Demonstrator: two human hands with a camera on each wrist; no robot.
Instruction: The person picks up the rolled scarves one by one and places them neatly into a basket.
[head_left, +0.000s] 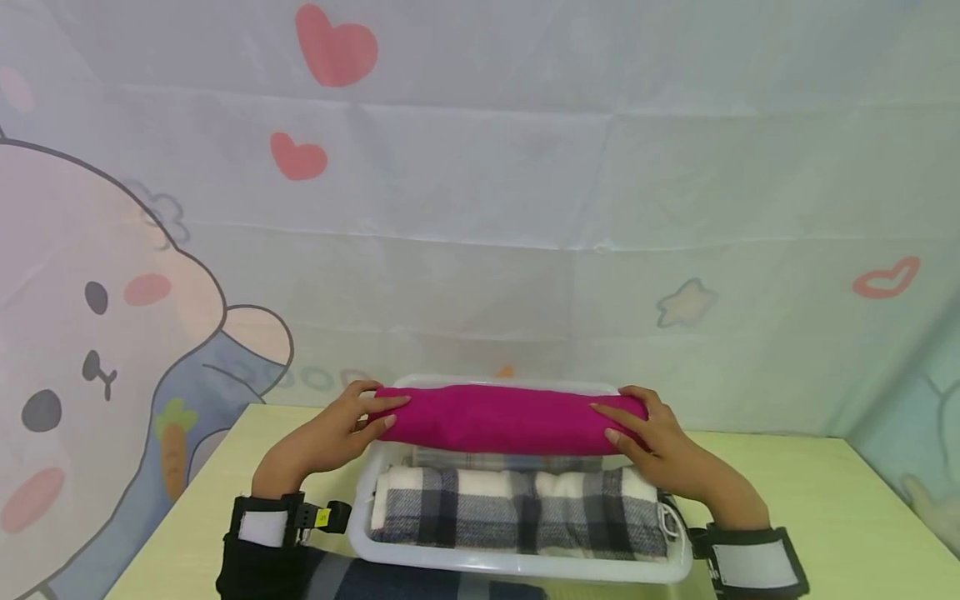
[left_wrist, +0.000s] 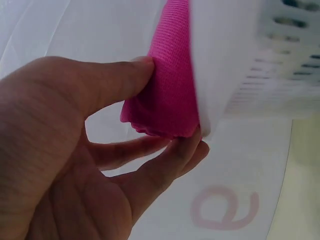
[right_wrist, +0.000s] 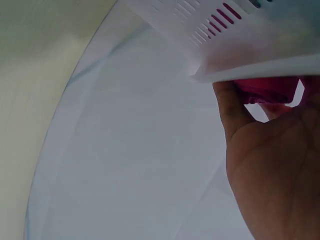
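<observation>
A rolled magenta cloth [head_left: 506, 418] lies crosswise over the far part of a white plastic basket [head_left: 525, 564]. My left hand [head_left: 352, 421] grips the roll's left end, thumb on top and fingers beneath, as the left wrist view shows at the magenta cloth [left_wrist: 167, 95] beside the basket's wall [left_wrist: 235, 55]. My right hand [head_left: 645, 429] grips the right end; in the right wrist view only a sliver of the magenta cloth [right_wrist: 267, 90] shows under the basket's rim [right_wrist: 240, 60]. A rolled black-and-white plaid cloth [head_left: 517, 508] lies in the basket's near part.
The basket stands on a pale yellow-green table [head_left: 825, 500]. A folded grey plaid cloth [head_left: 495, 458] lies in the basket behind the plaid roll. A cartoon-printed fabric backdrop [head_left: 480, 208] hangs close behind the table. Dark cloth [head_left: 420, 583] lies at the table's near edge.
</observation>
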